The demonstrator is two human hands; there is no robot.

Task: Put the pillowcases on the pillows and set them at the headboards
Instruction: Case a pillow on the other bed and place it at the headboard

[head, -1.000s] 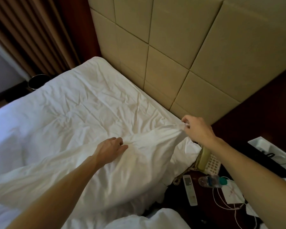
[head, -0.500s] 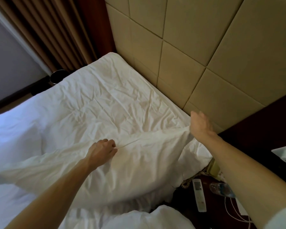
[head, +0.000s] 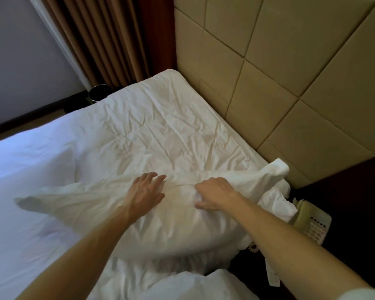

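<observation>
Hands regrouped at the pillow's [head: 171, 224] middle

Right hand [head: 214, 194] has quit the corner, now bunching cloth beside the left hand [head: 146, 190] (open, fingers spread flat); the pillow lies short of the headboard [head: 290, 83].

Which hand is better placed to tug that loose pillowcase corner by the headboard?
Right. The right hand grips the pillow nearer the loose corner; the left hand lies open, farther away.

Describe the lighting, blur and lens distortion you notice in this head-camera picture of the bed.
Head view: dim, warm light; bluish daylight tints the sheet at left. The pillow's far left corner is motion-blurred, and both hands, left and right, look slightly soft. Wide-angle bending tilts the headboard seams; the nightstand is nearly black.
</observation>
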